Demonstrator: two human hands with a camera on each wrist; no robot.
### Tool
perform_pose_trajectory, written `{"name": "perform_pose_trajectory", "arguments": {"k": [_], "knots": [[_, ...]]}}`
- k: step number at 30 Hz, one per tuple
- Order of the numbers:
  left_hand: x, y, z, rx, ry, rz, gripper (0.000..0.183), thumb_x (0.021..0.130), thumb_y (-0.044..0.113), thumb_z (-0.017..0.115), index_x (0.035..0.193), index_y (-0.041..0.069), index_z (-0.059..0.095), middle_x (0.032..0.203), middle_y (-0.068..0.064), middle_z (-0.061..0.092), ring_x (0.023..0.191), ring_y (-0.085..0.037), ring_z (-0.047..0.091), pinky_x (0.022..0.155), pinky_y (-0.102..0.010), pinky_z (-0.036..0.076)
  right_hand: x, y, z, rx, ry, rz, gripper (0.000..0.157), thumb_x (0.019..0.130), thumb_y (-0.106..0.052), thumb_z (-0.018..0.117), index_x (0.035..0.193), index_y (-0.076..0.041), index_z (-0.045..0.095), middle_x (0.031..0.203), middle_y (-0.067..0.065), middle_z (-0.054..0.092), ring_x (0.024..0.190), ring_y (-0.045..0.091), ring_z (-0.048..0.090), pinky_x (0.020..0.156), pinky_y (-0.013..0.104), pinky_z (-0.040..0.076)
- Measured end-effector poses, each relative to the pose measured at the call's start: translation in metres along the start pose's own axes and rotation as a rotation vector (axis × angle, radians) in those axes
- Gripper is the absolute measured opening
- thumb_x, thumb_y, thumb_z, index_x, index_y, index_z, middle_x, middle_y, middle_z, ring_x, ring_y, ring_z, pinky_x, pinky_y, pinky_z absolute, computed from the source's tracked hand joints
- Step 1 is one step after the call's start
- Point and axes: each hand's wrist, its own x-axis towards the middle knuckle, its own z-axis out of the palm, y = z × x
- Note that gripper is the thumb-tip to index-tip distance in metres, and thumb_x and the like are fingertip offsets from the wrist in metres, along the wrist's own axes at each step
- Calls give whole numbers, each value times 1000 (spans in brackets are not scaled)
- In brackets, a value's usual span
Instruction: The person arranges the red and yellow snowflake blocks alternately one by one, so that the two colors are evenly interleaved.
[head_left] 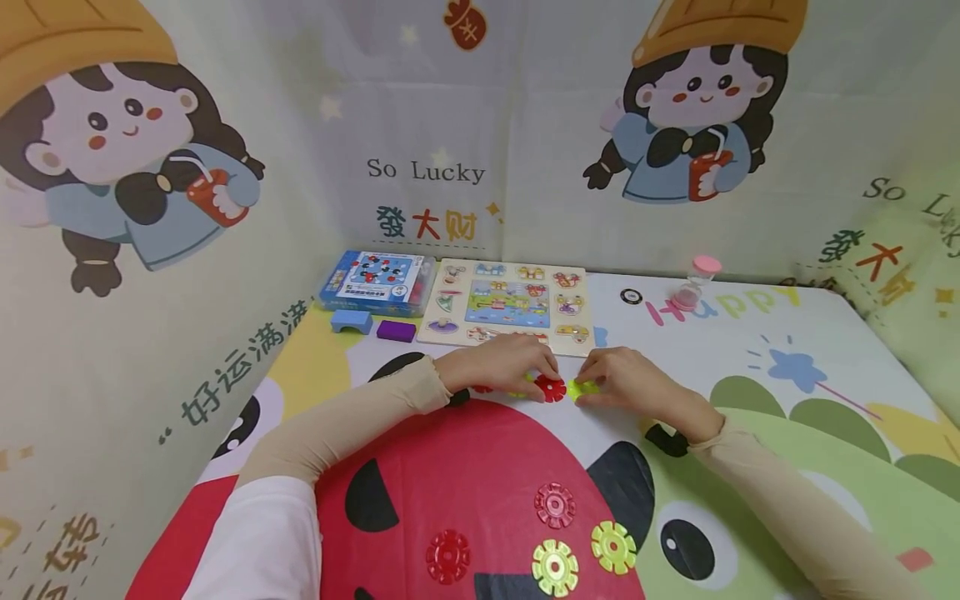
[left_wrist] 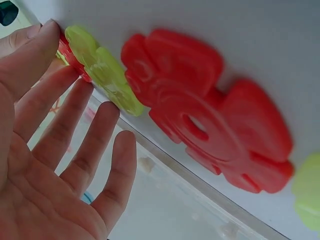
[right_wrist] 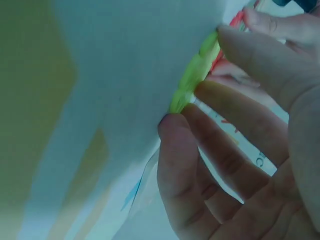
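Note:
A row of notched plastic snowflake discs lies on the white part of the tabletop. My left hand (head_left: 506, 365) reaches over the row; its thumb and fingers touch opposite edges of a red disc (head_left: 551, 387). Just right of it, my right hand (head_left: 633, 383) pinches a yellow-green disc (head_left: 582, 389) between thumb and fingers. Up close in the left wrist view, another yellow-green disc (left_wrist: 104, 70) and a red disc (left_wrist: 200, 112) continue the row under my left hand. Two loose red discs (head_left: 448, 557) and two loose yellow-green discs (head_left: 555, 567) lie nearer me.
Behind my hands sits a wooden picture puzzle board (head_left: 450, 329), with a blue plastic case (head_left: 375, 283) to its left. A blue block (head_left: 351, 322) and a purple block (head_left: 396, 331) lie before the case. A pink-capped sand timer (head_left: 695, 282) and a black round piece (head_left: 632, 297) are back right.

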Motion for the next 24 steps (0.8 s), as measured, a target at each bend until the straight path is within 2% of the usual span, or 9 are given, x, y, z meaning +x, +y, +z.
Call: {"name": "perform_pose_trajectory", "arguments": {"k": [10, 14, 18, 21, 24], "knots": [[-1, -2, -1, -13, -1, 4, 43, 82, 44, 70, 122, 28, 65, 123, 9, 63, 115, -8, 55, 95, -30, 46, -5, -3, 2, 8, 11, 23, 33, 73, -35, 81, 98, -13, 76, 96, 0, 69, 83, 12, 64, 70, 25, 53], [1, -3, -4, -30, -10, 10, 42, 83, 46, 68, 122, 29, 65, 120, 12, 64, 111, -4, 55, 93, -27, 47, -10, -17, 1, 18, 37, 19, 35, 73, -35, 80, 101, -16, 75, 99, -3, 68, 88, 10, 63, 73, 26, 53], [6, 0, -9, -68, 17, 16, 40, 84, 44, 67, 122, 28, 65, 119, 13, 64, 110, -2, 55, 95, -25, 46, -13, -55, 5, 25, 24, -84, 35, 74, -41, 78, 103, -21, 74, 103, -8, 65, 94, 4, 60, 79, 27, 54], [12, 5, -12, -63, 23, 37, 42, 84, 44, 67, 123, 28, 65, 123, 12, 62, 116, -4, 53, 98, -26, 45, -14, -89, 12, 14, -46, -229, 40, 78, -48, 72, 111, -24, 70, 109, -10, 62, 101, 2, 56, 84, 27, 52], [19, 10, -9, -38, -15, 51, 46, 84, 47, 66, 127, 30, 61, 128, 14, 59, 120, -4, 50, 99, -26, 42, -14, -119, 22, -10, -129, -367, 46, 83, -52, 66, 122, -27, 63, 116, -10, 59, 107, 3, 53, 87, 25, 51]]}}
